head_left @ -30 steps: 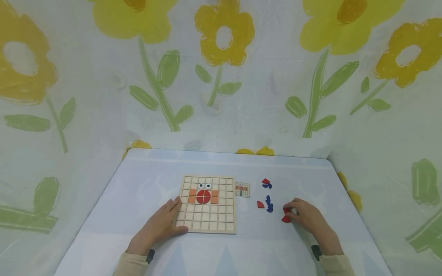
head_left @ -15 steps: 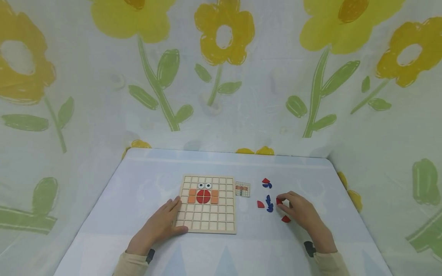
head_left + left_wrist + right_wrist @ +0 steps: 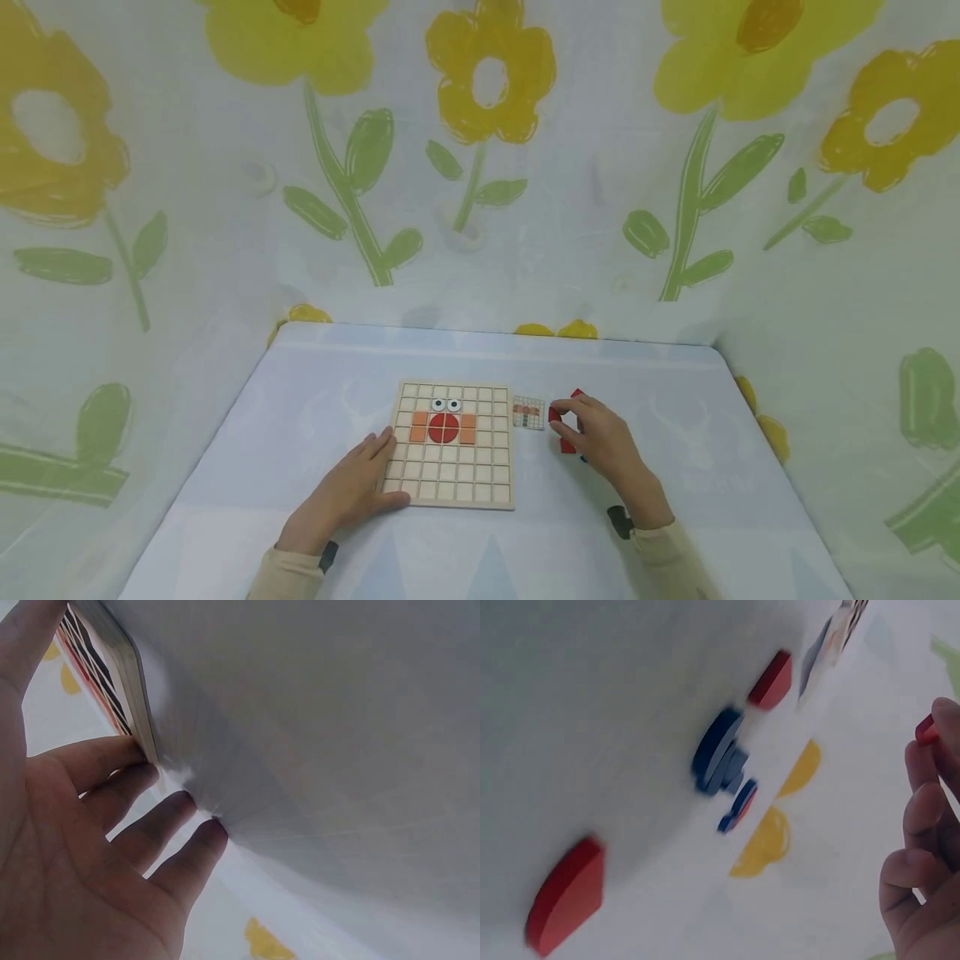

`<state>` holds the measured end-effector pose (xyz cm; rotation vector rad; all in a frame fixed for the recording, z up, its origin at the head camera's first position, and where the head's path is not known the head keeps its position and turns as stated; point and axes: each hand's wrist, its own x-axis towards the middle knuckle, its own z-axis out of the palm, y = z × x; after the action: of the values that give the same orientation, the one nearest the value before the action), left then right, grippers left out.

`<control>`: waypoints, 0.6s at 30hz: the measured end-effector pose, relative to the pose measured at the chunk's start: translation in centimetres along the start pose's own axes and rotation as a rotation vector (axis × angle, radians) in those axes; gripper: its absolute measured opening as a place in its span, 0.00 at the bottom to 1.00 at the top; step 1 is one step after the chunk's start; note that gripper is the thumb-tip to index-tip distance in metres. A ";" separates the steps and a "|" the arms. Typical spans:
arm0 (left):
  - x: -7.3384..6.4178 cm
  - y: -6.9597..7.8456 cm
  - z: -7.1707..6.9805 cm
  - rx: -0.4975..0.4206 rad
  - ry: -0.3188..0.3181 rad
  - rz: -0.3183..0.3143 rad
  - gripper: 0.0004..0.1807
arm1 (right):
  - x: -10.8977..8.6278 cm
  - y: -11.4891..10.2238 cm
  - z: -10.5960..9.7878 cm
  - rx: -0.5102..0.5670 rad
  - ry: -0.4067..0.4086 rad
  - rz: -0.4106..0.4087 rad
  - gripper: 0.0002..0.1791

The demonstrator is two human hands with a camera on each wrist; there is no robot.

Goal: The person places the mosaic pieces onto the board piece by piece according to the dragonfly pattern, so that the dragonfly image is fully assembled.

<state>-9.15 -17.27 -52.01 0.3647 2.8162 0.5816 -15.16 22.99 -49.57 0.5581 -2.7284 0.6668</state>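
In the head view my left hand (image 3: 348,483) rests at the left edge of a wooden grid board (image 3: 450,475), fingers along the edge and thumb at the front corner. The left wrist view shows the fingertips against the board's side (image 3: 135,690) and the table. On the board are two eye pieces (image 3: 446,405), a red circle of quarter pieces (image 3: 443,428) and orange pieces (image 3: 418,427) on either side. My right hand (image 3: 607,442) pinches a red quarter-circle piece (image 3: 925,733) between thumb and index finger, above the table right of the pattern card (image 3: 528,412).
Several blue curved pieces (image 3: 718,754) and red quarter-circle pieces (image 3: 568,900) lie loose on the table (image 3: 480,558), mostly hidden beneath my right hand in the head view. A flower-print curtain (image 3: 570,208) surrounds the table at the back and sides.
My right hand has lifted one red quarter-circle piece off the table's right side and carried it left, toward the card and board. The left hand stays at the board's edge.
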 end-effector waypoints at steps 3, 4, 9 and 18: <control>0.0 0.0 0.0 0.005 -0.002 0.004 0.58 | 0.6 -0.7 0.7 0.004 0.014 -0.044 0.18; 0.0 0.0 0.0 0.005 -0.001 0.007 0.58 | 0.8 -0.9 1.0 0.003 0.015 -0.057 0.17; -0.2 0.1 -0.2 -0.004 -0.003 0.015 0.58 | 1.8 -2.3 1.9 0.026 -0.010 -0.079 0.17; -0.2 0.1 -0.2 0.005 0.003 0.013 0.58 | 3.7 -4.3 3.7 0.063 -0.034 -0.071 0.17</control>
<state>-9.03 -17.33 -51.81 0.3840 2.8202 0.5786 -17.25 16.58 -49.77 0.6834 -2.7125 0.7345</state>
